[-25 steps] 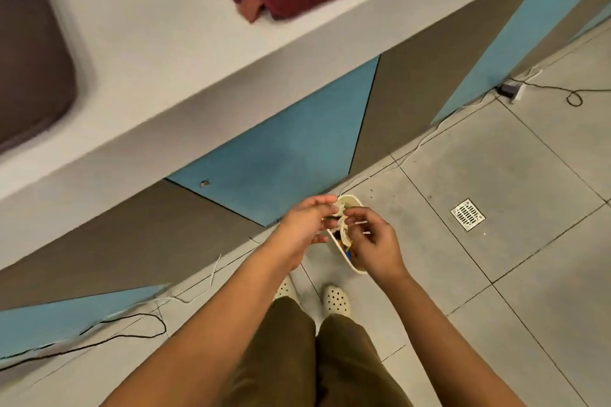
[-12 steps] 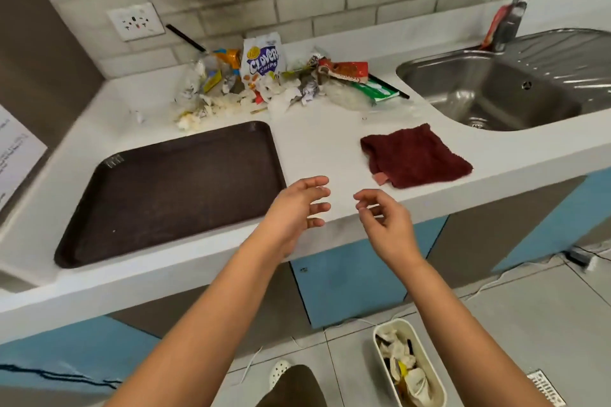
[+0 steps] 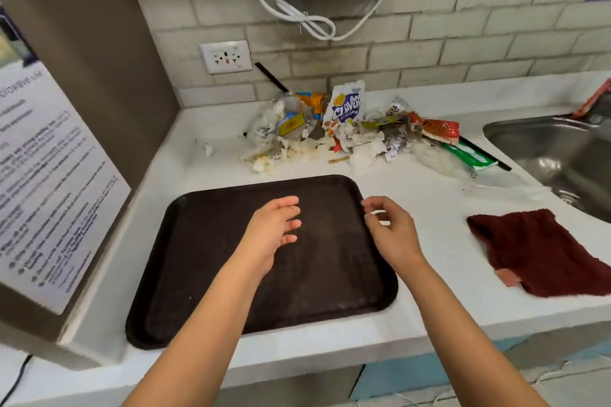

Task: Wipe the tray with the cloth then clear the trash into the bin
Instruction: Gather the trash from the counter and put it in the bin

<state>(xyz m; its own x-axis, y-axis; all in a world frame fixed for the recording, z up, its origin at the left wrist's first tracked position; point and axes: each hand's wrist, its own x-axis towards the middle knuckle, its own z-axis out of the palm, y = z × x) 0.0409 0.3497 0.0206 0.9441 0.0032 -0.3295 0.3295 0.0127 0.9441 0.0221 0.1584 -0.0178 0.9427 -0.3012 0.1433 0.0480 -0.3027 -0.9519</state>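
Observation:
A dark brown tray (image 3: 205,261) lies on the white counter in front of me. Over its middle hovers my left hand (image 3: 272,231), fingers relaxed and holding nothing. My right hand (image 3: 391,235) hangs above the tray's right edge with loosely curled fingers, also holding nothing. A dark red cloth (image 3: 539,251) lies flat on the counter to the right of the tray, apart from both hands. Behind the tray a pile of trash (image 3: 347,132) stretches along the wall: a chip bag, wrappers and crumpled paper. The bin is out of view.
A steel sink (image 3: 558,155) is set into the counter (image 3: 436,201) at the right. A wall socket (image 3: 226,57) and a looped white cable (image 3: 297,15) are on the tiled wall. A printed notice (image 3: 49,182) is on the side panel at left.
My view rose from the floor, where both hands were at the small bin, up to the counter. Both hands moved up and forward over the tray, holding nothing.

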